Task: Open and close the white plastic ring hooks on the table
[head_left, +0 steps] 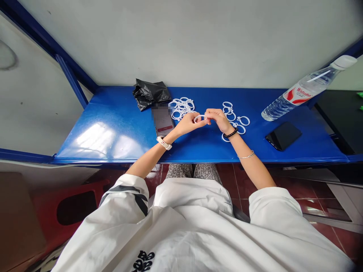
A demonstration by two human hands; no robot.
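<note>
Head view: both hands nearly together, clamped on one thin white plastic-looking ring (200,116) held over the middle of the glossy blue flat-topped table (136,122). L hand (188,124) has it b/w thumb & fingers; R hand (216,118) pinches its right end, tho' exact fingertip contact is too small to make out.

Step in hand, I'd judge: two-handed fiddling w/ the end of a single ring. Next move prob. calls for a steady L hold + a fine R pinch, w/o squashing the loop; thin & smooth, it could slip.

Just past the L hand: a heaped cluster of white looped rings (183,107), overlapping. Around the R hand & wrist: a looser scatter of white rings w/ small tabs (233,123), fewer, spread out.

Further L: a dark rectangular phone (165,121), partly blurred out, near the L wrist, w/ a crumpled black plastic bag (151,92) at its far end. Further R, well apart from the hands: a flat black phone (283,136), and beyond it a clear plastic bottle w/ red-and-white label & white cap (302,92).
</note>
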